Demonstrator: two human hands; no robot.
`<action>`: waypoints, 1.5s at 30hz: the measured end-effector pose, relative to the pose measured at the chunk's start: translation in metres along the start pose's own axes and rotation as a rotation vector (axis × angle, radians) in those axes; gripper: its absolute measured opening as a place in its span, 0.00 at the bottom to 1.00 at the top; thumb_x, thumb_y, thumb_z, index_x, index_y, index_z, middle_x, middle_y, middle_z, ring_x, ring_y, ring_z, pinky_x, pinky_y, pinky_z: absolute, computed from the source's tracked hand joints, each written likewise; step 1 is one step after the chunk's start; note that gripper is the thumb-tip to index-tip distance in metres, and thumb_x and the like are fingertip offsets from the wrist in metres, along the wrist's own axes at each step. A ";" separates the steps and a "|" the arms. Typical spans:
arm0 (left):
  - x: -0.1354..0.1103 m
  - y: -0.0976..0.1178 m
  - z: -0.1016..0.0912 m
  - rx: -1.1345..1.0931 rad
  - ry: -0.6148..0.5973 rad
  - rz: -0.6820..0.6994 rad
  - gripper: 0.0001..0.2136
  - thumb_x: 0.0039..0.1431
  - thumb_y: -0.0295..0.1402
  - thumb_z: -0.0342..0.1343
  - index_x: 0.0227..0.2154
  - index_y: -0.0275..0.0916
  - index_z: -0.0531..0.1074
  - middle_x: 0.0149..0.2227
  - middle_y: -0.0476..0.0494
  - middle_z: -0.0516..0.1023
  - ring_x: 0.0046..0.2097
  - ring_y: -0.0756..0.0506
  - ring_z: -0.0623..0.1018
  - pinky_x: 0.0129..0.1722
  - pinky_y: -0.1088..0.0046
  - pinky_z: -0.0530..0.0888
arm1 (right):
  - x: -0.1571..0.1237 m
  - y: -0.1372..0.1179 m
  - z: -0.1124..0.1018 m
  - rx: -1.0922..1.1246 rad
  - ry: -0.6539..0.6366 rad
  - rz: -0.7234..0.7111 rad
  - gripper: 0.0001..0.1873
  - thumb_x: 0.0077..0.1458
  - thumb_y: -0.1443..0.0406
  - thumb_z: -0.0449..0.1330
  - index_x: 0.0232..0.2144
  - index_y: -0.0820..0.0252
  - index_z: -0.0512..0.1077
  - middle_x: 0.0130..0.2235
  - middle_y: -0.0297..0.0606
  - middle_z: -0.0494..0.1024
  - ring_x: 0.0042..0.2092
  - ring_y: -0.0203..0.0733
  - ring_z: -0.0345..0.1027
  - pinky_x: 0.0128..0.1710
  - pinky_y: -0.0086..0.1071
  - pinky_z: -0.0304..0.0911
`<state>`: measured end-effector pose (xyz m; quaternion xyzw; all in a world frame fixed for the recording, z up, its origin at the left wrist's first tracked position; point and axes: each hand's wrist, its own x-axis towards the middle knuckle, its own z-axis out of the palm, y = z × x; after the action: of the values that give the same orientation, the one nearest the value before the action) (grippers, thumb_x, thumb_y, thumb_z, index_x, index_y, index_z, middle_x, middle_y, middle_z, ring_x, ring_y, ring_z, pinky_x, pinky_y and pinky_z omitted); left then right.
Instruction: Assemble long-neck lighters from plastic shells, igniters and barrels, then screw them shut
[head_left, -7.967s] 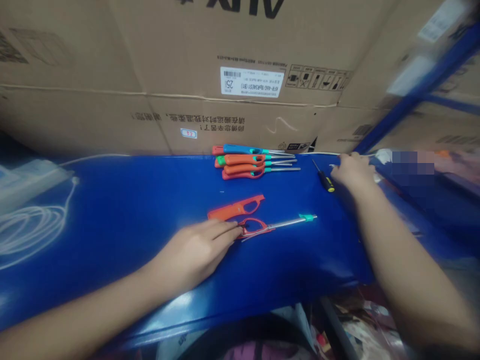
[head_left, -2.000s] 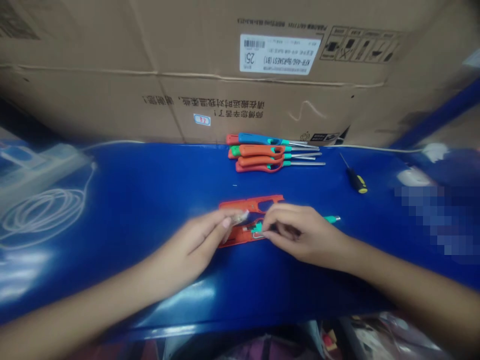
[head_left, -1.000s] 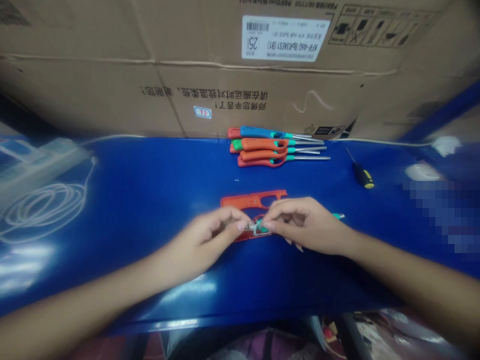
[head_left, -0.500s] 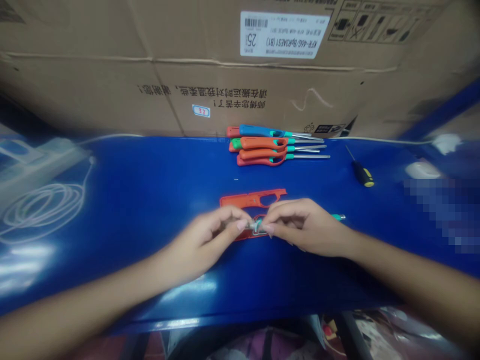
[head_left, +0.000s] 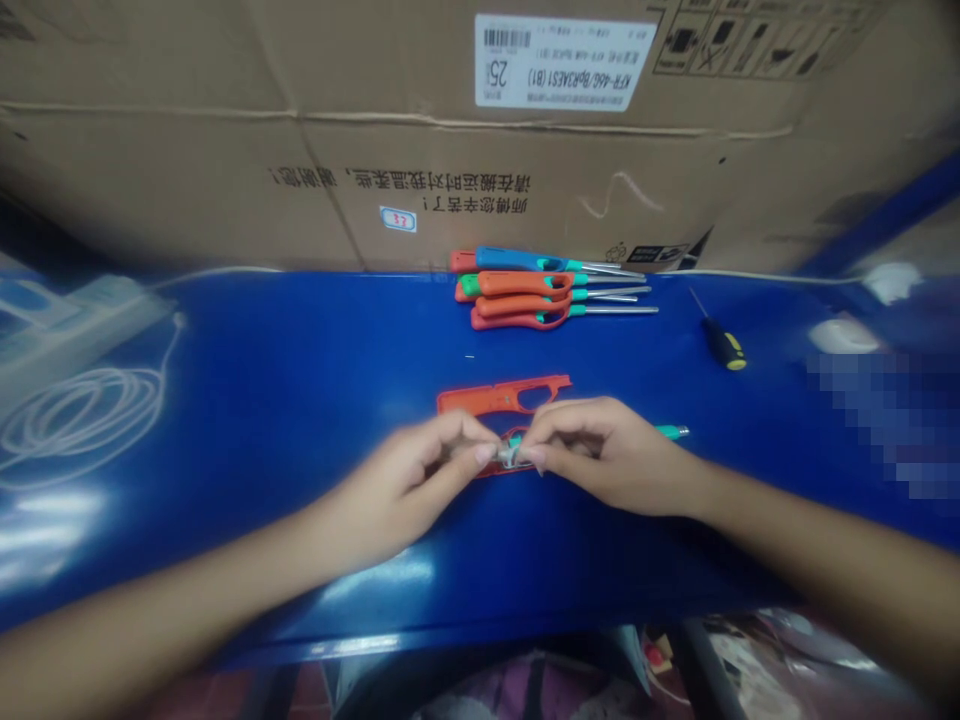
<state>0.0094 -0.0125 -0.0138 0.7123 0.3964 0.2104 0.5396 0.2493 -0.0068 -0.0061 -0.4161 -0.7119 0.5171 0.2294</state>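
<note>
Between my fingertips is a small pale part (head_left: pixel 510 456), its exact kind too small to make out. My left hand (head_left: pixel 431 475) pinches its left end with thumb and forefinger. At its right end, my right hand (head_left: pixel 600 450) is closed in a similar pinch. Directly below lies an orange-red lighter half-shell (head_left: pixel 491 470), mostly covered by the hands, with teal bits showing inside. Just behind sits the other orange handle half (head_left: pixel 484 398), with an oval trigger opening. A teal nozzle end (head_left: pixel 673 432) pokes out past my right hand.
Several long-necked lighters (head_left: pixel 525 285) lie piled at the back against a cardboard box (head_left: pixel 225 140). A black-and-yellow screwdriver (head_left: pixel 726 345) rests on the right of the blue table (head_left: pixel 300 350). At left are a coiled white cable (head_left: pixel 82 420) and a power strip (head_left: pixel 82 320).
Both hands stay over the half-shell, still pinching the small part. My right fingertips have shifted slightly left, closer to the left ones. The whole view has moved a little.
</note>
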 end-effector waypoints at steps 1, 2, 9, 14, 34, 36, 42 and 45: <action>0.000 0.000 0.000 0.005 0.000 0.003 0.13 0.71 0.40 0.48 0.44 0.38 0.73 0.42 0.45 0.79 0.43 0.46 0.77 0.44 0.70 0.70 | 0.000 0.000 0.000 -0.006 0.005 0.007 0.11 0.61 0.60 0.59 0.33 0.62 0.77 0.32 0.36 0.74 0.29 0.32 0.61 0.26 0.27 0.57; 0.001 0.000 0.001 0.009 0.000 0.007 0.12 0.71 0.40 0.48 0.44 0.38 0.73 0.42 0.45 0.79 0.43 0.46 0.77 0.44 0.70 0.70 | 0.000 0.000 0.001 -0.012 0.009 0.012 0.12 0.61 0.60 0.59 0.33 0.62 0.77 0.31 0.36 0.73 0.27 0.31 0.60 0.24 0.27 0.56; 0.001 0.001 0.003 -0.011 0.027 0.026 0.12 0.71 0.39 0.48 0.43 0.38 0.73 0.42 0.45 0.79 0.43 0.46 0.77 0.44 0.70 0.71 | 0.000 0.000 0.004 0.004 0.015 0.014 0.12 0.60 0.59 0.59 0.32 0.62 0.77 0.30 0.35 0.72 0.26 0.30 0.58 0.24 0.26 0.55; 0.000 -0.001 0.004 -0.003 0.023 0.027 0.12 0.72 0.40 0.48 0.43 0.39 0.73 0.41 0.46 0.79 0.43 0.46 0.76 0.44 0.70 0.70 | -0.001 0.002 0.004 0.018 0.027 0.023 0.12 0.60 0.59 0.59 0.33 0.62 0.77 0.31 0.35 0.72 0.26 0.30 0.57 0.23 0.26 0.54; -0.003 -0.001 0.006 0.112 0.017 0.021 0.12 0.72 0.41 0.46 0.44 0.41 0.71 0.41 0.48 0.79 0.43 0.46 0.76 0.45 0.69 0.70 | 0.000 0.002 0.004 0.052 0.018 0.034 0.12 0.60 0.58 0.60 0.32 0.62 0.77 0.30 0.35 0.73 0.27 0.31 0.59 0.24 0.27 0.56; -0.003 -0.001 0.006 0.109 0.017 0.021 0.12 0.72 0.41 0.46 0.45 0.41 0.71 0.42 0.47 0.79 0.43 0.46 0.76 0.44 0.69 0.70 | 0.000 0.001 0.005 0.047 0.029 0.045 0.12 0.59 0.58 0.61 0.32 0.62 0.77 0.30 0.35 0.73 0.26 0.31 0.58 0.23 0.26 0.55; -0.005 0.001 0.006 0.104 0.001 0.020 0.12 0.73 0.40 0.46 0.45 0.42 0.72 0.42 0.48 0.79 0.43 0.46 0.76 0.45 0.70 0.70 | 0.001 0.001 0.006 0.061 0.025 0.066 0.12 0.59 0.58 0.61 0.31 0.61 0.77 0.30 0.36 0.75 0.27 0.32 0.61 0.24 0.27 0.57; -0.003 0.002 0.005 0.078 0.012 0.035 0.11 0.72 0.40 0.47 0.46 0.42 0.72 0.42 0.48 0.79 0.44 0.47 0.76 0.44 0.72 0.70 | 0.001 0.001 0.006 0.088 0.038 0.062 0.10 0.58 0.60 0.62 0.32 0.62 0.77 0.29 0.35 0.74 0.27 0.31 0.61 0.24 0.27 0.57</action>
<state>0.0121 -0.0186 -0.0128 0.7386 0.3949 0.2086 0.5051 0.2448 -0.0089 -0.0090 -0.4371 -0.6708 0.5467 0.2452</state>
